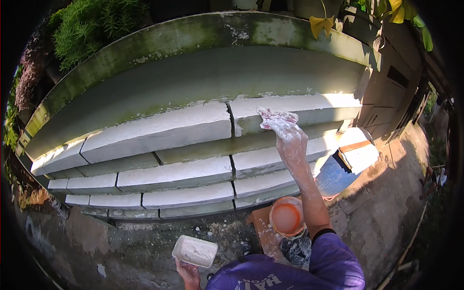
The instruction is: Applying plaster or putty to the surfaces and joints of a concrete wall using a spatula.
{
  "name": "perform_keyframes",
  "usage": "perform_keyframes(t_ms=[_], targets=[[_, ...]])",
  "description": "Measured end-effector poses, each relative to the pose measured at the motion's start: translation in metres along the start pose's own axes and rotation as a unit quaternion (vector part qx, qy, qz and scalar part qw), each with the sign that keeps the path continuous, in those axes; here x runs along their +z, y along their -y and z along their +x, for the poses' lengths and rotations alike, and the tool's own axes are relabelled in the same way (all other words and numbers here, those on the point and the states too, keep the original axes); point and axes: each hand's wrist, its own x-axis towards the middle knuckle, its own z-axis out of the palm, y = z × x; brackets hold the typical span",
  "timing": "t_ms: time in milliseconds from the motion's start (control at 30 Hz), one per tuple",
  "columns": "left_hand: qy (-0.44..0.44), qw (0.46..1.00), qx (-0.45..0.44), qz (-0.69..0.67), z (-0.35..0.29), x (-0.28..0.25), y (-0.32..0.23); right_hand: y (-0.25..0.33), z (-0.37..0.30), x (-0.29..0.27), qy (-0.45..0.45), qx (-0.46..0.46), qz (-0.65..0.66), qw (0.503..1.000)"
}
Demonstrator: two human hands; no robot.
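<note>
A long, grey-green concrete wall (208, 72) is spanning the outdoor space, bowed by the lens, with a moss-stained concrete rim (169, 41) running along its top. Below, stepped rectangular concrete ledges (191, 170) are carrying smooth white coats on their upper faces, and dark vertical gaps are dividing them. Feathery green foliage (92, 31) is hanging at upper left. Rough, white-spattered grey ground (135, 244) is lying underneath, sunlight brightening its right side.

The left hand (188, 271) is clamping the edge of a white, shallow rectangular tray (192, 262), which is holding white paste (195, 250) low in the view. The right hand (286, 128), thickly smeared white, is standing at the upper ledge, just right of a gap; whether its reddish-white end is bare fingers or a gripped cloth, I cannot tell. An orange round plastic bucket (272, 220) is sitting below that forearm, near a blue plastic barrel (331, 179).

Pale printed lettering is showing on the purple fabric shirt (336, 258).
</note>
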Motion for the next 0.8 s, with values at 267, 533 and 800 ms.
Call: perform_keyframes(t_ms=[267, 533, 800], targets=[[-0.034, 0.999, -0.013, 0.018, -0.001, -0.010, 0.003, -0.017, -0.016, -0.034, -0.185, 0.257, 0.088, 0.945], [-0.039, 0.999, -0.030, 0.021, -0.002, 0.003, 0.003, 0.012, -0.020, 0.028, -0.095, 0.071, 0.048, 0.992], [-0.034, 0.999, -0.010, 0.000, -0.009, -0.002, 0.007, 0.036, -0.067, 0.037, -0.260, 0.285, 0.235, 0.892]])
